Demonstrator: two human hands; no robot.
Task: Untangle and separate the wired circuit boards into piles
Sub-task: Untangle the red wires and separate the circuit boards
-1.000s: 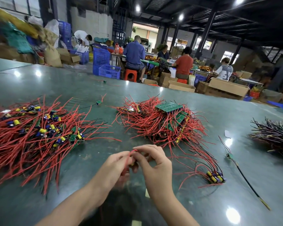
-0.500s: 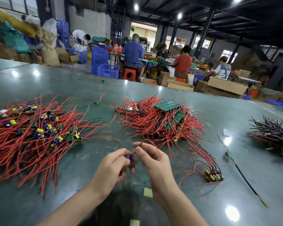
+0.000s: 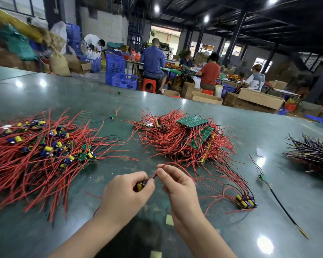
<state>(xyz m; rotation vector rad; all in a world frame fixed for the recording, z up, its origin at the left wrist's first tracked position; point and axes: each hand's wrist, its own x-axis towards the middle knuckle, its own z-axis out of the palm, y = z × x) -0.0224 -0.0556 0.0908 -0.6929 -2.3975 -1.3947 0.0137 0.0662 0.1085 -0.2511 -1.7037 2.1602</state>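
My left hand (image 3: pixel 126 192) grips one small wired circuit board (image 3: pixel 141 185) with yellow and blue capacitors, near the table's front. My right hand (image 3: pixel 177 185) pinches that board's red wire (image 3: pixel 173 164), which arcs up and to the right. A tangled heap of red-wired boards (image 3: pixel 185 140) with green panels on top lies just beyond my hands. A spread pile of separated boards (image 3: pixel 39 151) covers the left of the table. A small cluster of boards (image 3: pixel 245 201) lies to the right of my right hand.
A dark-wired bundle (image 3: pixel 313 155) sits at the far right. One loose board with a black lead (image 3: pixel 263 177) lies before it, and a stray board (image 3: pixel 112 116) sits behind the piles. The green table (image 3: pixel 296 211) ends beyond; several people work at benches behind it.
My hands have drawn slightly apart. The board now shows in my left hand, and the red wire has been pulled out into a longer arc by my right hand.
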